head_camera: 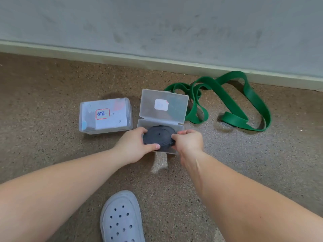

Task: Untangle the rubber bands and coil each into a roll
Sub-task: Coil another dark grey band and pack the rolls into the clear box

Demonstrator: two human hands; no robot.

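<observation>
Her fingers are clamped on a dark grey roll of rubber band (158, 136) from both sides. The left thumb (153, 146) lies along the roll's near edge with the other fingers curled over its far edge at nine o'clock. The right fingertips (174, 136) are bent in and pinch the rim at three o'clock. So the left hand (134, 145) and the right hand (189, 143) grip the same coil between them. The coil sits in the bottom half of a small clear plastic box (179, 127) on the floor; I cannot tell whether it is fully down inside. The box's lid (176, 109) stands open at twelve o'clock, with a white sticker (161, 104) on it. Just beside it, at nine o'clock, a second clear box (104, 119) lies shut, carrying a red-bordered label (102, 114) with blue handwriting. From one to three o'clock of the open box a wide green rubber band (253, 102) sprawls in loose, twisted loops, one loop running behind the lid and its far end touching the skirting board (122, 58) below the grey wall (157, 23). At six o'clock, between the forearms, there is a pale grey perforated clog (122, 219) on the speckled brown floor (52, 102).
</observation>
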